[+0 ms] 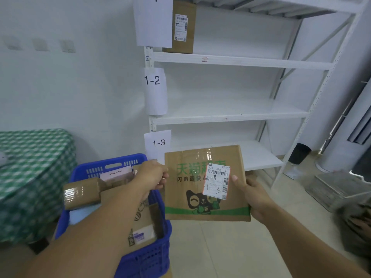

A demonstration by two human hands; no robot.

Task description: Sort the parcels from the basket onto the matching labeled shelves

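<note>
I hold a flat brown cardboard parcel (192,197) with green print and a cartoon cat in front of me. Its white shipping label (216,181) has "1-3" handwritten on it. My left hand (152,175) grips the parcel's left edge and my right hand (253,195) grips its right edge. Below my left arm sits the blue plastic basket (148,255) with several more parcels in it. The white shelf unit stands behind, with paper signs "1-2" (152,80) and "1-3" (158,142). The shelf marked 1-3 (259,157) lies just behind the parcel.
A brown box (183,27) stands on the top shelf next to the uppermost sign. A table with a green checked cloth (30,177) is at the left. At the right are a black bin (300,153), a grey crate (337,189) and a white column.
</note>
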